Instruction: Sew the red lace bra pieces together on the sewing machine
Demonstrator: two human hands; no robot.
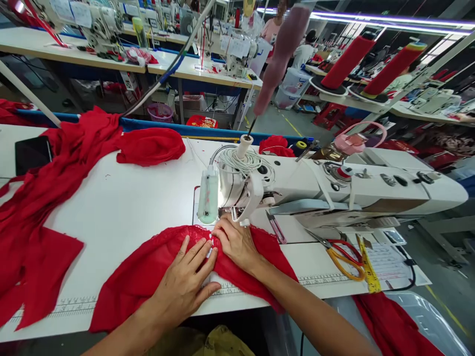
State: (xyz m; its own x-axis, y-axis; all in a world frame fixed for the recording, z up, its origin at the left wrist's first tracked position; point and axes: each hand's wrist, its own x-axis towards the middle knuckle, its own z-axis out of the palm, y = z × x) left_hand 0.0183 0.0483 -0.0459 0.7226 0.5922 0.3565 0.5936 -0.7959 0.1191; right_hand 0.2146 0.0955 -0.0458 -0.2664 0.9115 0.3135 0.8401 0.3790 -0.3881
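Red sheer fabric (pixel 148 269) with a lace-like edge lies across the table in front of a white sewing machine (pixel 297 183). Spread flat on it, my left hand (pixel 191 277) has its fingers apart, their tips beside a small white label (pixel 210 247). My right hand (pixel 233 242) is at the machine's needle area, thumb and fingers closed together on the fabric edge by that label. The presser foot is partly hidden behind the right hand and the machine's guard. A pale green lamp (pixel 208 198) hangs just left of the needle area.
Red fabric pieces (pixel 74 148) pile at the left near a black phone (pixel 33 154). Thread snips (pixel 275 226), orange-handled scissors (pixel 345 259) and a yellow tape measure (pixel 369 269) lie right. Red thread cones (pixel 349 62) stand behind; a screwdriver (pixel 282 54) sticks up above the machine.
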